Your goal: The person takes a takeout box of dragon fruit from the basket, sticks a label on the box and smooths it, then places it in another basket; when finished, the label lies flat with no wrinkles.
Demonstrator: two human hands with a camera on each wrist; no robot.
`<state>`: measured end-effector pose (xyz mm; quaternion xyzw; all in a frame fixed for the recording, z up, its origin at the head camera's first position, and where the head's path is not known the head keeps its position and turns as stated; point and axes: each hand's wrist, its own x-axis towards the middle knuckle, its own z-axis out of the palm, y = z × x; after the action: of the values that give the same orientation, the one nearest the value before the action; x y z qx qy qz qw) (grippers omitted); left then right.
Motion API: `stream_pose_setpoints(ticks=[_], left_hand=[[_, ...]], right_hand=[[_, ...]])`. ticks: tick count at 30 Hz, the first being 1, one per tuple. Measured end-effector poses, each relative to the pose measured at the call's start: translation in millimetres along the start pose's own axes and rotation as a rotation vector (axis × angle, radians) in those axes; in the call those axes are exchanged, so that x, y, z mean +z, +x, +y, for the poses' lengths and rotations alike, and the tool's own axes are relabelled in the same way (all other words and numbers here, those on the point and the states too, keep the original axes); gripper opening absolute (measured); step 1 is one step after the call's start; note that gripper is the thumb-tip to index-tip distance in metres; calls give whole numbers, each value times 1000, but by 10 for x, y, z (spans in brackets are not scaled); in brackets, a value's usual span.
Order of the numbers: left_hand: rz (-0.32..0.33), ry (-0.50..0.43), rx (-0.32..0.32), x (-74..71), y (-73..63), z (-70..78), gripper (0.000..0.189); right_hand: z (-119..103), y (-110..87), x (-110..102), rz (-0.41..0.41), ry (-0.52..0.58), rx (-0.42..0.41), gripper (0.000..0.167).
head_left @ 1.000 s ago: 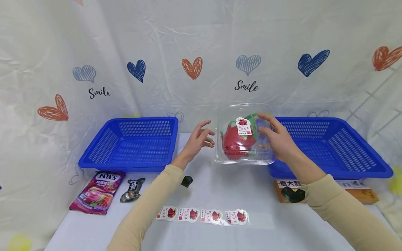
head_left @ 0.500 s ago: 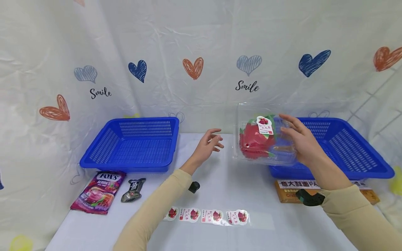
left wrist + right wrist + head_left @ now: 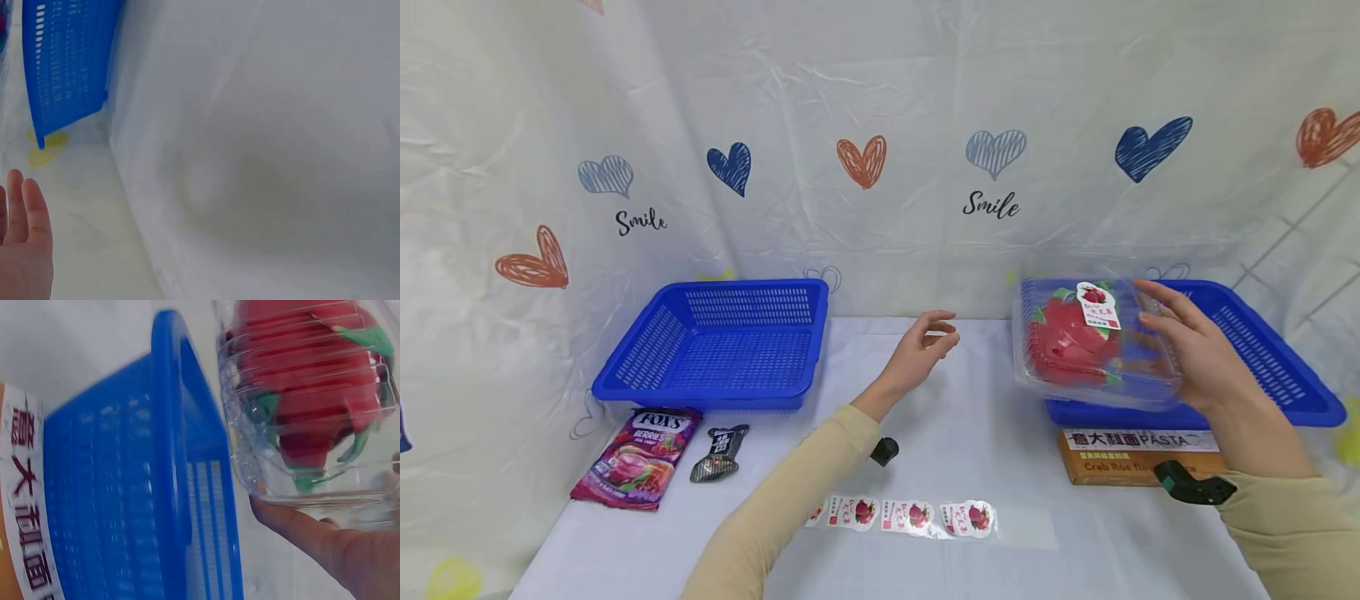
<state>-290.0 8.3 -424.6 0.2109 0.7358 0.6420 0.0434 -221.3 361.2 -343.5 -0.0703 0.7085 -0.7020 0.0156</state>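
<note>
My right hand (image 3: 1206,354) grips the right side of a clear plastic box (image 3: 1138,387) with a red and green dragon fruit (image 3: 1063,337) inside. A white dragon fruit sticker (image 3: 1097,307) is on its lid. The box is held up over the left part of the right blue basket (image 3: 1292,379); in the right wrist view the box (image 3: 250,450) is beside and above the basket's rim (image 3: 169,425). My left hand (image 3: 921,354) hovers above the table with loosely bent fingers and nothing in it; the left wrist view shows its fingers (image 3: 37,215) apart from everything.
A second blue basket (image 3: 737,358) stands at the back left. Before it lie a Fox's candy bag (image 3: 636,458) and a small dark wrapped packet (image 3: 720,454). A pasta box (image 3: 1112,458) lies in front of the right basket. A strip of dragon fruit stickers (image 3: 908,517) lies near the front.
My right hand has carried the clear box to the right, from the middle of the table to over the right basket. The left hand has drifted right and slightly down.
</note>
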Motion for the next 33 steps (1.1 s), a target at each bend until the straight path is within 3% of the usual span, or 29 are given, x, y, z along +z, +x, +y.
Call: stream_pose_setpoints(ticks=[10,21,28,33], left_hand=[[-62,65,-72,192,24,39,44],[-46,48,-139,581,86,85,45],[-31,16,-162,874,169,171,47],[-11,78,-188,1041,233,204,48]], right_hand=[[5,-12,-398,-16,64,-31,51],[148,95,-648,-60,97,-38,54],[274,178,-798,-97,-48,-17,55],[332,238,-858,-89,-238,43,56]])
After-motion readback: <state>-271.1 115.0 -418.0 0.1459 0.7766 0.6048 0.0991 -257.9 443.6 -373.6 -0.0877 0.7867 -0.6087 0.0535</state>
